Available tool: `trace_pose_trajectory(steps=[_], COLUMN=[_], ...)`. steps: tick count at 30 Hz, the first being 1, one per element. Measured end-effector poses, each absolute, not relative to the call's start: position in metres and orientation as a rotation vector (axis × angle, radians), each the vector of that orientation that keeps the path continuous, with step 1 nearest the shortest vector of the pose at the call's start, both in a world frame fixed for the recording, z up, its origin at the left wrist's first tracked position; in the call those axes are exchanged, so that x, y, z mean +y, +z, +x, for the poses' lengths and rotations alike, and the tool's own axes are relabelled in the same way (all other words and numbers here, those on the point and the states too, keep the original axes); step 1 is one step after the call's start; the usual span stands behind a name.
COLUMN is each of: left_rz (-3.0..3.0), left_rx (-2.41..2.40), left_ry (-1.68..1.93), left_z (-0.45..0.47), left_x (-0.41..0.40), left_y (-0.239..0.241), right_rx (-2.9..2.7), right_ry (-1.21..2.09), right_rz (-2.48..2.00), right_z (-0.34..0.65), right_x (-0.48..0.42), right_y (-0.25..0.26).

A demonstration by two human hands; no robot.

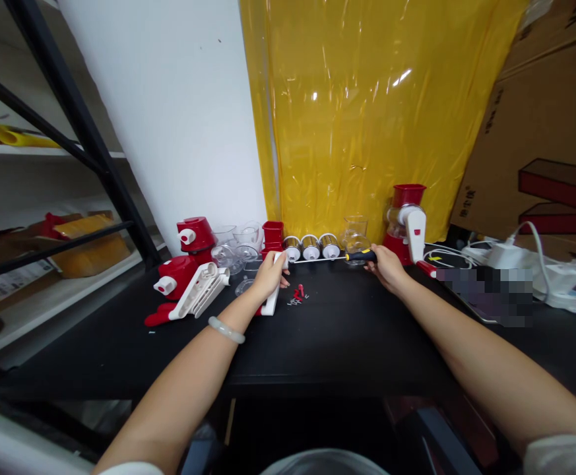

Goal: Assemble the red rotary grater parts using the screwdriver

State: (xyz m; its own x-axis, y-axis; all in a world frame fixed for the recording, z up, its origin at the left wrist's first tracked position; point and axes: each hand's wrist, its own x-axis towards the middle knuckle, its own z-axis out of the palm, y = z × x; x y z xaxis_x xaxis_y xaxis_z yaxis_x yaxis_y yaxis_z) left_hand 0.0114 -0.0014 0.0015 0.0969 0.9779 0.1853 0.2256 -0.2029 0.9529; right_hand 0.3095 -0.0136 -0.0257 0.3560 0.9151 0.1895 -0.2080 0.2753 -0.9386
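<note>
My left hand is closed around a white plastic part that stands on the black table. My right hand grips the black and yellow handle of a screwdriver; its long shaft points left toward the white part. Small screws and red bits lie on the table between my hands. A pale bangle sits on my left wrist.
Red and white appliance parts lie at the left. Clear cups, a red container and metal drums line the back. An assembled red and white grinder stands by yellow sheeting; cables and adapters lie right.
</note>
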Motion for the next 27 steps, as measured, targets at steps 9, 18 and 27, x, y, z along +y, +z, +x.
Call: trace_pose_trajectory(steps=[9, 18, 27], left_rz=[1.568, 1.557, 1.571], left_rx=[1.216, 1.222, 1.206], left_ry=[1.182, 1.177, 1.176], left_z=[0.0121, 0.0123, 0.0136], left_x=[-0.0049, -0.0047, -0.0051], left_y=[0.0032, 0.0043, 0.0029], right_rx=[-0.886, -0.869, -0.806], right_ry=[0.92, 0.939, 1.05], right_rz=[-1.018, -0.983, -0.916], right_z=[0.3103, 0.3094, 0.303], right_x=[-0.0123, -0.0132, -0.0176], right_y=[-0.0271, -0.0256, -0.0178])
